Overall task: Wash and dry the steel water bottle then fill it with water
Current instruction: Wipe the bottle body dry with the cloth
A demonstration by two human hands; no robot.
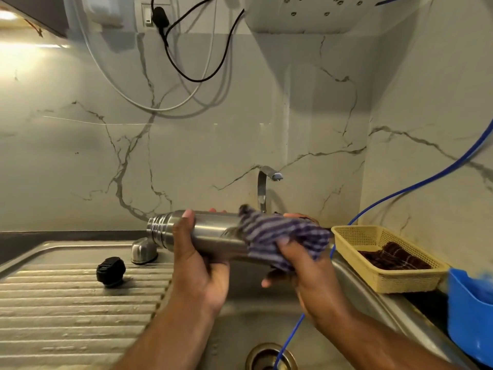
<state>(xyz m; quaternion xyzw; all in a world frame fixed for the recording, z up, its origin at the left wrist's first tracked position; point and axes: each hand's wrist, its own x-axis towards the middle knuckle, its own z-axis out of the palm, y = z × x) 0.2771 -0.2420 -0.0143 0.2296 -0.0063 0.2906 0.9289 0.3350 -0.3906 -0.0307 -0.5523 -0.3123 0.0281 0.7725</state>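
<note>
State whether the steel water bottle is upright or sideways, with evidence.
Sideways: the cylindrical steel water bottle lies nearly level in the left hand, threaded neck pointing left.

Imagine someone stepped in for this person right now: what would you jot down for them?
Left hand grips the steel bottle, held sideways over the sink, uncapped.
Right hand holds the checked cloth round its base end.
Black cap and steel cup lid lie on the drainboard.
Washing looks done; drying under way.
Left: finish drying, fill with water.
</note>
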